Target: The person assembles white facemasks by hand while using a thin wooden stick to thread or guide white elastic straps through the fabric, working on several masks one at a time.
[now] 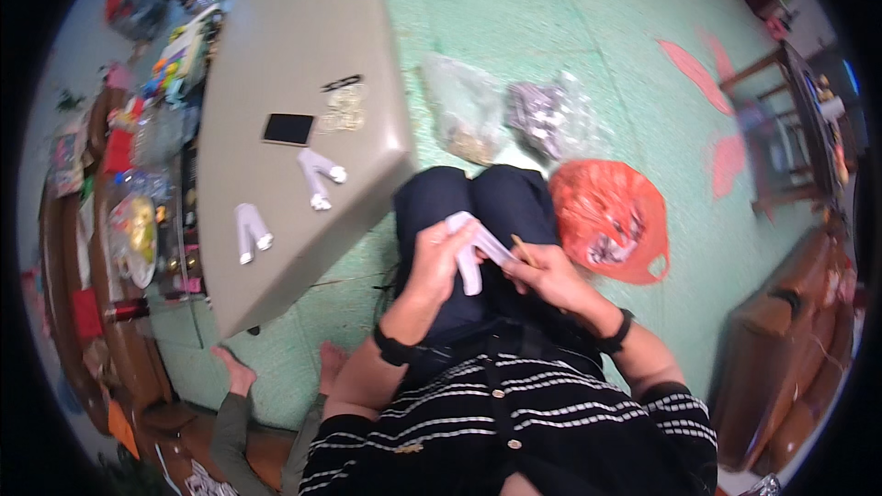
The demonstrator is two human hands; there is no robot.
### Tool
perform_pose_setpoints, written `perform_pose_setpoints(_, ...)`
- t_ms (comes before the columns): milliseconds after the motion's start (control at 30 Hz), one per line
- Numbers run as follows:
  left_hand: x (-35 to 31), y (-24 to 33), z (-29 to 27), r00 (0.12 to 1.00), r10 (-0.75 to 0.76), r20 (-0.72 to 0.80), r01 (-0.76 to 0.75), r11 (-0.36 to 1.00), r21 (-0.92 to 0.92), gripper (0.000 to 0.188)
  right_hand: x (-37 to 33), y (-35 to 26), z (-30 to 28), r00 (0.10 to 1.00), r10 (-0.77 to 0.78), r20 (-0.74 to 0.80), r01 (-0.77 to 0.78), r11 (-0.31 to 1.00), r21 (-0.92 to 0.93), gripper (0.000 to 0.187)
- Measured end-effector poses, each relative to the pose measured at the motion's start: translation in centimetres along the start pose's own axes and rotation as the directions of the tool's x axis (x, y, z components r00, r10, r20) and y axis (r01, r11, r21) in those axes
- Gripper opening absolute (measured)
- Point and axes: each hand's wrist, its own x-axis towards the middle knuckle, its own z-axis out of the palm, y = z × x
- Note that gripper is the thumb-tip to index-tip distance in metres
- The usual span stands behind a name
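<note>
My left hand point(435, 263) is closed around one side of a pale lilac V-shaped cloth piece point(469, 262), above my dark-trousered lap. The fingers of my right hand point(553, 279) pinch the end of its other leg. A thin tan stick point(525, 252) also juts up from the right hand. On the grey-beige table to the left lie two similar lilac pieces, one nearer the middle point(317, 173) and one by the front point(248, 225); both have white tufts at their leg ends. Fingertips are partly hidden by the cloth.
The table point(303, 28) also bears a black flat rectangle point(288, 129), cream loops point(343, 110) and a dark strip point(342, 84). On the green floor sit two clear bags point(459, 96) point(542, 115) and a red-orange basket point(654, 220). Another person's feet point(236, 370) show lower left.
</note>
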Motion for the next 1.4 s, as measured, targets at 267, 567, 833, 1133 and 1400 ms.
perform_pose_setpoints(267,-0.9,2.2,0.0,0.843,-0.022,0.537,0.427,0.636,-0.643,0.061,0.7,-0.6,-0.9,0.943,0.146,0.298,-0.291,0.794,0.533,0.024)
perform_pose_setpoints(567,2.5,4.4,-6.7,0.964,0.239,0.114,-0.175,0.9,-0.399,0.011,1.8,-0.7,-3.2,1.0,0.023,-0.007,-0.022,0.982,0.189,0.025)
perform_pose_setpoints(833,9.0,10.6,-27.6,0.825,0.227,-0.517,-0.086,0.955,0.283,0.035,-3.6,13.3,-20.7,0.59,-0.028,-0.807,-0.277,0.932,-0.235,0.023)
perform_pose_setpoints(1133,14.3,10.5,-34.0,0.614,0.603,-0.51,0.396,0.323,0.859,0.049,-5.0,32.3,-23.7,0.539,0.32,-0.779,-0.714,0.665,-0.221,0.019)
perform_pose_setpoints(1400,5.8,10.6,-40.6,0.726,0.607,-0.324,0.186,0.281,0.942,0.026,-1.0,43.8,-23.9,0.428,0.252,-0.868,-0.42,0.906,0.056,0.03)
